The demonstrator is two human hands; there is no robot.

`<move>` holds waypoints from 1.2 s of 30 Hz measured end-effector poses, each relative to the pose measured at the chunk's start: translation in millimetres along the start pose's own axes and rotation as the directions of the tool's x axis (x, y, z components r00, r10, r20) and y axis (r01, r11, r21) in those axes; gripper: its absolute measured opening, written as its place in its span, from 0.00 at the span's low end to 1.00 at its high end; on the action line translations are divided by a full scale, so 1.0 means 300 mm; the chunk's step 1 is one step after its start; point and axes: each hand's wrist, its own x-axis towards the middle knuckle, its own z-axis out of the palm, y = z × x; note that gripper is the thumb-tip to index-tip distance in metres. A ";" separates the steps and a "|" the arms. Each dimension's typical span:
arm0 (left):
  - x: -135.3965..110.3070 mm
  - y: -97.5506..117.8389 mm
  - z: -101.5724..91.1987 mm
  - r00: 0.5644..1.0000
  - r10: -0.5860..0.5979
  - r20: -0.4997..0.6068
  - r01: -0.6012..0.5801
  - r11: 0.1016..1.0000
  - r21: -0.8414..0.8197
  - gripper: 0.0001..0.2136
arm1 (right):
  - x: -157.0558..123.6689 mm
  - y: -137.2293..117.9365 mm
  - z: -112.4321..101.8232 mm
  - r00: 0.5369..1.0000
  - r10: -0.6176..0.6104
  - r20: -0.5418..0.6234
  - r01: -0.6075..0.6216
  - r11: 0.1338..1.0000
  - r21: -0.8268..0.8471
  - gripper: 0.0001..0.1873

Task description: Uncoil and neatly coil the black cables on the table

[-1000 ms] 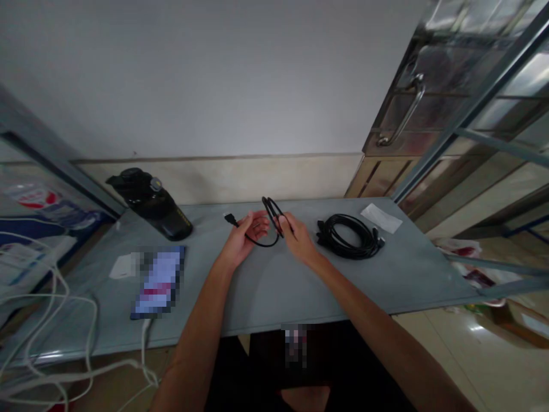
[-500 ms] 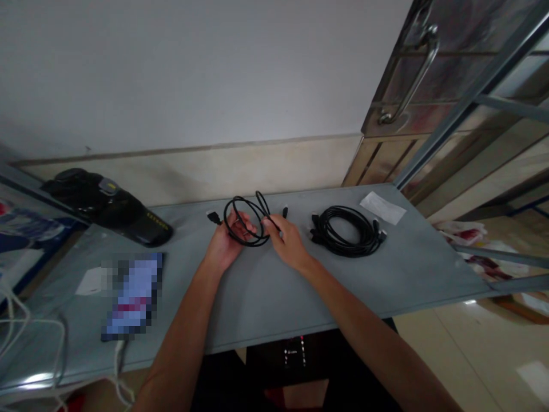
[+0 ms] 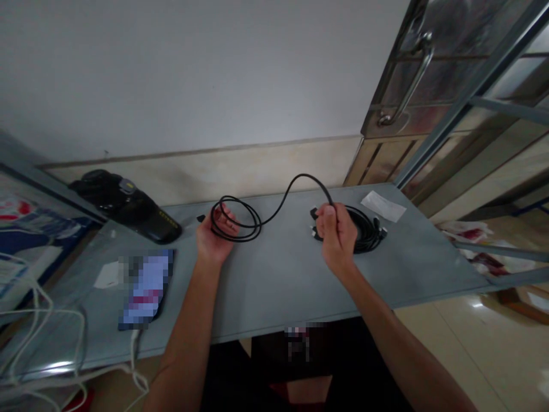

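Note:
A thin black cable point(image 3: 281, 205) runs between my two hands above the grey tabletop point(image 3: 274, 286). My left hand point(image 3: 218, 233) has its fingers curled around loose loops at one end of it, and a small dark plug point(image 3: 201, 218) sticks out on the left of that hand. Closed in a fist, my right hand point(image 3: 337, 234) grips the other stretch of the cable, which arches up between the hands. Behind the right hand lies a coiled bundle of black cables point(image 3: 368, 243) with several plugs at its sides; the hand covers part of it.
A black bottle-shaped object point(image 3: 128, 203) lies at the back left. In front of it is a phone point(image 3: 148, 292) with a white cord point(image 3: 135, 343) plugged in, beside a white paper piece point(image 3: 107, 276). A white packet point(image 3: 384, 206) rests at the back right near a metal frame point(image 3: 450, 109).
My right hand has moved right, away from the left hand, drawing a length of cable out of the loops. It now covers part of the coiled bundle.

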 end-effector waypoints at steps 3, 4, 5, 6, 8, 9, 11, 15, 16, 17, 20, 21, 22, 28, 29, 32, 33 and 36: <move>0.000 0.005 -0.004 1.000 0.019 -0.017 -0.020 0.999 -0.047 0.13 | 0.040 -0.076 -0.130 0.996 -0.049 -0.074 0.048 0.999 -0.021 0.22; -0.001 0.007 -0.005 0.999 0.029 -0.016 -0.030 0.998 -0.063 0.14 | 0.057 -0.097 -0.179 0.993 -0.062 -0.105 0.060 0.998 -0.027 0.22; -0.002 0.010 -0.007 0.999 0.038 -0.009 -0.039 0.996 -0.076 0.13 | 0.075 -0.116 -0.231 0.987 -0.075 -0.140 0.071 0.997 -0.030 0.22; -0.004 0.013 -0.010 0.999 0.046 0.002 -0.046 0.995 -0.086 0.13 | 0.094 -0.131 -0.285 0.980 -0.087 -0.181 0.082 0.996 -0.033 0.22; -0.008 0.022 -0.016 0.998 0.062 0.023 -0.059 0.993 -0.102 0.13 | 0.127 -0.154 -0.394 0.959 -0.111 -0.261 0.101 0.994 -0.051 0.22; -0.010 0.028 -0.019 0.997 0.071 0.032 -0.067 0.992 -0.108 0.13 | 0.140 -0.163 -0.446 0.946 -0.126 -0.299 0.110 0.991 -0.071 0.22; -0.014 0.038 -0.026 0.995 0.087 0.043 -0.081 0.990 -0.112 0.13 | 0.156 -0.177 -0.541 0.918 -0.153 -0.367 0.116 0.986 -0.121 0.23; -0.018 0.048 -0.034 0.995 0.089 0.050 -0.082 0.989 -0.123 0.14 | 0.159 -0.204 -0.677 0.862 -0.118 -0.494 0.035 0.984 -0.174 0.21; -0.019 0.049 -0.034 0.996 0.083 0.045 -0.077 0.989 -0.129 0.16 | 0.157 -0.208 -0.699 0.845 -0.103 -0.525 0.012 0.985 -0.173 0.21; -0.019 0.049 -0.033 0.996 0.077 0.040 -0.071 0.988 -0.136 0.17 | 0.156 -0.211 -0.716 0.829 -0.095 -0.550 -0.001 0.985 -0.173 0.20; -0.018 0.045 -0.028 0.998 0.052 0.040 -0.046 0.990 -0.133 0.18 | 0.153 -0.210 -0.735 0.813 -0.135 -0.566 0.028 0.981 -0.193 0.20; -0.017 0.042 -0.026 0.998 0.042 0.044 -0.037 0.992 -0.120 0.16 | 0.151 -0.208 -0.727 0.822 -0.153 -0.548 0.050 0.979 -0.197 0.20; -0.016 0.039 -0.023 0.998 0.030 0.046 -0.025 0.994 -0.102 0.14 | 0.149 -0.207 -0.710 0.840 -0.163 -0.518 0.072 0.979 -0.192 0.20; 0.000 -0.001 -0.004 0.985 -0.158 -0.076 0.164 0.984 0.075 0.11 | 0.113 -0.207 -0.426 0.972 -0.156 -0.176 0.124 0.976 -0.178 0.21; 0.002 -0.009 0.001 0.977 -0.186 -0.101 0.196 0.975 0.102 0.12 | 0.105 -0.197 -0.357 0.985 -0.149 -0.088 0.129 0.970 -0.205 0.20; 0.005 -0.029 0.013 0.965 -0.237 -0.113 0.253 0.954 0.161 0.16 | 0.080 -0.129 -0.139 0.964 -0.152 0.219 0.208 0.943 -0.259 0.18; 0.006 -0.034 0.016 0.964 -0.242 -0.109 0.258 0.951 0.171 0.17 | 0.069 -0.093 -0.069 0.931 -0.177 0.319 0.269 0.923 -0.274 0.17; 0.005 -0.042 0.020 0.968 -0.229 -0.104 0.245 0.950 0.192 0.22 | 0.022 0.030 0.113 0.778 -0.180 0.603 0.457 0.820 -0.345 0.16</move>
